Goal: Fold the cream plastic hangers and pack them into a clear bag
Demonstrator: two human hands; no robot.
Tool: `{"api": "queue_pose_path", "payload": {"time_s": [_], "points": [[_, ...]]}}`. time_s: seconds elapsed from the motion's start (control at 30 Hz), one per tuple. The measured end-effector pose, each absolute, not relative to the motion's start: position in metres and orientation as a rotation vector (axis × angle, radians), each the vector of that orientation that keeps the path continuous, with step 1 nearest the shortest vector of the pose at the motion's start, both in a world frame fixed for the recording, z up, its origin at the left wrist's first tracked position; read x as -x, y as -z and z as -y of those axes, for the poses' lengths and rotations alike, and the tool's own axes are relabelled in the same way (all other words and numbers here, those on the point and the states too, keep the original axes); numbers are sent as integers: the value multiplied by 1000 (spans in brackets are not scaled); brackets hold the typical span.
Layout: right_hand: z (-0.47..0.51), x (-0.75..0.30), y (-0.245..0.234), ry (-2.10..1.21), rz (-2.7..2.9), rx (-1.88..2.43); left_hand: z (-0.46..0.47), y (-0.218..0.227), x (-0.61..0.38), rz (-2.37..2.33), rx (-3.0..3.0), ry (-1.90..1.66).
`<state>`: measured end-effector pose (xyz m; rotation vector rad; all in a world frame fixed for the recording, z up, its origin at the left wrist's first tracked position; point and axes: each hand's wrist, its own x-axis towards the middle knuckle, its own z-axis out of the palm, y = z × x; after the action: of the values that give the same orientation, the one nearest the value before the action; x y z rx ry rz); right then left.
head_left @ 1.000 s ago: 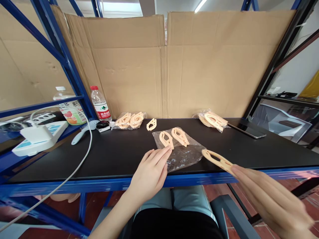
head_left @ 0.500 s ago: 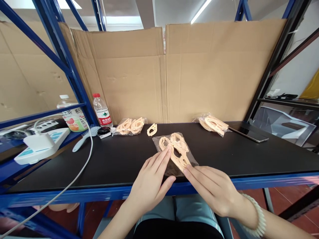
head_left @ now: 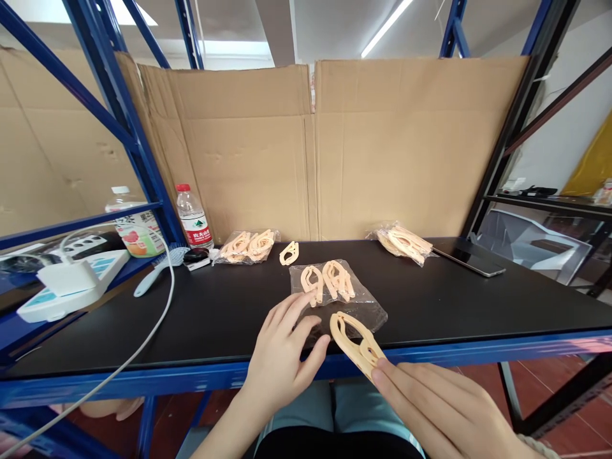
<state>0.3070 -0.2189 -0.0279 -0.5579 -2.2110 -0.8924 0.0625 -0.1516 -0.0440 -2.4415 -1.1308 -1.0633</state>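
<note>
My right hand (head_left: 430, 408) pinches a peach plastic clip (head_left: 356, 344) by its near end and holds it just above the table's front edge. My left hand (head_left: 282, 357) lies with fingers spread on the near edge of a clear plastic bag (head_left: 358, 306) on the black table (head_left: 215, 312). Two or three more peach clips (head_left: 327, 280) lie on or in that bag, just beyond my left fingertips.
Further back lie a filled clip bag (head_left: 248, 245), a loose clip (head_left: 289, 253) and another filled bag (head_left: 401, 241). A tablet (head_left: 471, 260) rests at the right. A water bottle (head_left: 193, 217), brush (head_left: 157, 274), white cable (head_left: 143, 331) and power strip (head_left: 62, 287) are left. Cardboard (head_left: 335, 146) walls the back.
My right hand swung in from the right with a clip, reached the bag, then drew back toward me holding a clip. My left hand stayed on the bag's edge.
</note>
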Motion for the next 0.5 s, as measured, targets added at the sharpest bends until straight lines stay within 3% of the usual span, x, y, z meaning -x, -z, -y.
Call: {"api": "queue_pose_path", "payload": {"time_s": [0.5], "points": [[154,-251,33,1059,2185,535,147,51,-62,1175,2477,926]]}}
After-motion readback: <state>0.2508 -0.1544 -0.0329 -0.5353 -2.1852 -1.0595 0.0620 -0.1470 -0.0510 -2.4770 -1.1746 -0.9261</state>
